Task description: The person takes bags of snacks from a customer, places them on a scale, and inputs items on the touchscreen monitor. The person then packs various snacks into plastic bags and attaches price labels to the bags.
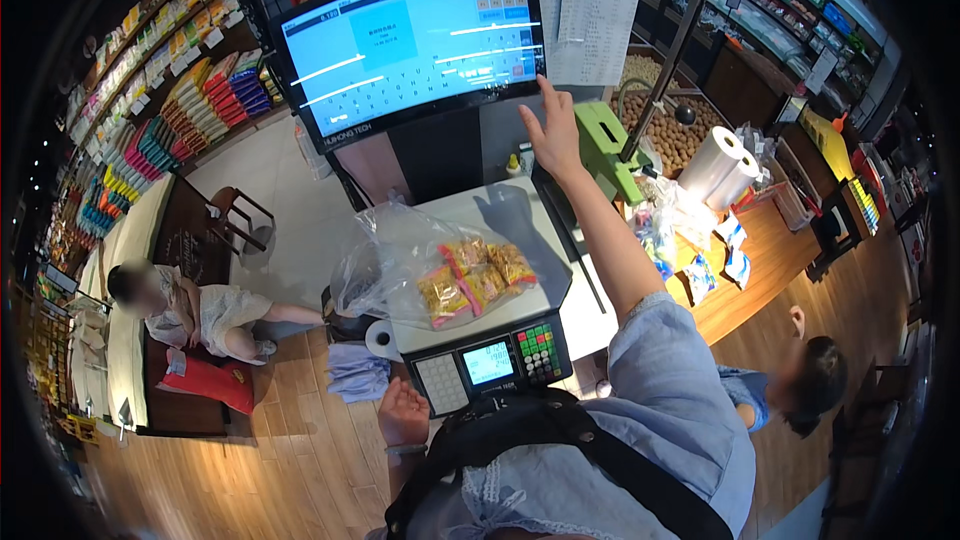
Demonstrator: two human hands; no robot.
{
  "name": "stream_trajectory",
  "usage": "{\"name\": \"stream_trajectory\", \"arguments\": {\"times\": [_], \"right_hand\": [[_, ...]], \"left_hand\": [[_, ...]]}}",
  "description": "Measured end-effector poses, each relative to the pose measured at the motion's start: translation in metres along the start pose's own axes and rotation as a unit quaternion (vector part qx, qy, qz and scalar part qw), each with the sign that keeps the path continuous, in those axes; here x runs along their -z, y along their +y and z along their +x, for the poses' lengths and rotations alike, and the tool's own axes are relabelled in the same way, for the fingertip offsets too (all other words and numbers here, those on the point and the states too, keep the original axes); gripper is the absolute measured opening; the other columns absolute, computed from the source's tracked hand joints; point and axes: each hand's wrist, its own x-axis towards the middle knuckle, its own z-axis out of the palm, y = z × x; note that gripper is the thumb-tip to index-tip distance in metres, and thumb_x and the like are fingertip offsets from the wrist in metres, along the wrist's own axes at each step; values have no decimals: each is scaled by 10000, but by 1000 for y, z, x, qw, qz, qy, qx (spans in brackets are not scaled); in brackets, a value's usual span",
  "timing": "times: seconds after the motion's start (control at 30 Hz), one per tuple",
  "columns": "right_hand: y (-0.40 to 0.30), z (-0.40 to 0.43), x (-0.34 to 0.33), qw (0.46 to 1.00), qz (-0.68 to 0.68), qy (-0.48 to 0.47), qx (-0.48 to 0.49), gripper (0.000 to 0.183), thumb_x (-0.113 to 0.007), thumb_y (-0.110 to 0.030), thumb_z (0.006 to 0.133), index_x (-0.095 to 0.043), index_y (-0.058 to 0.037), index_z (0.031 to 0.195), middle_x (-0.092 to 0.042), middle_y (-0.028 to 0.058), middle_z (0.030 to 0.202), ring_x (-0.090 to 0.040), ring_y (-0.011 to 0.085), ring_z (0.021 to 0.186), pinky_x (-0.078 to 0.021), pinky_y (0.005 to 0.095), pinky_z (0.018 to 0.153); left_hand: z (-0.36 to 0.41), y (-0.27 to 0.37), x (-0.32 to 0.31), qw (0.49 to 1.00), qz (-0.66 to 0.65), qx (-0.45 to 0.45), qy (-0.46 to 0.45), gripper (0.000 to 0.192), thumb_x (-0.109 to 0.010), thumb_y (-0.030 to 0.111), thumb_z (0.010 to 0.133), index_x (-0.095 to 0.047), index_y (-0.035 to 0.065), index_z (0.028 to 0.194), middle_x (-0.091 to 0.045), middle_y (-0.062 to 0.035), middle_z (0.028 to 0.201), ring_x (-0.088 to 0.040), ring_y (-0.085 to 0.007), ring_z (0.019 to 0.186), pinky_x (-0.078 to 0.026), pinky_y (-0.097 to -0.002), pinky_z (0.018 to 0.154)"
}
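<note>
My right hand (556,127) is raised to the lower right corner of a touchscreen monitor (420,82), index finger extended to its edge and thumb apart. Nothing is in that hand. Below the screen, a clear plastic bag (386,262) holding several small snack packets (472,277) lies on the pale platform of a weighing scale (457,202). A lit display (487,364) and a keypad (538,352) are on the scale's front. Beside the scale's near left corner, my left hand (404,411) hangs with its fingers loosely curled and nothing visible in it.
Clear bag rolls (711,157) and small packets (700,279) occupy the wooden counter (757,285) at right, beyond a green box (604,139). A seated person (202,311) is at left, another person (795,390) at right. A wooden chair (238,217) stands on the floor.
</note>
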Motion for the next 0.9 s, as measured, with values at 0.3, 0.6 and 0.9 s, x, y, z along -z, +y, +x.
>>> {"name": "stream_trajectory", "arguments": {"times": [0.3, 0.6, 0.9], "right_hand": [[79, -239, 42, 940, 76, -104, -317, 562, -417, 69, 776, -346, -60, 1318, -636, 134, 965, -615, 242, 848, -466, 311, 788], [35, -324, 59, 866, 7, -200, -457, 389, -575, -69, 753, -509, -21, 1133, -626, 177, 1009, -635, 275, 834, -496, 343, 739], [35, -326, 122, 914, -76, -51, -395, 164, -644, -151, 779, -650, -84, 928, -554, 124, 879, -565, 271, 791, -457, 354, 686]], "left_hand": [[38, 28, -6, 765, 474, -416, -131, 379, -572, 174, 860, -509, -7, 1187, -516, -135, 1157, -522, -225, 1007, -407, -332, 895], [96, 58, -77, 511, 763, -382, -105, 699, -707, 475, 710, -513, -28, 1155, -478, -234, 1174, -389, -357, 1145, -295, -412, 975], [114, 23, -132, 786, 479, -360, -149, 749, -754, 218, 734, -322, -45, 1286, -431, -188, 1293, -446, -269, 1147, -350, -363, 982]]}}
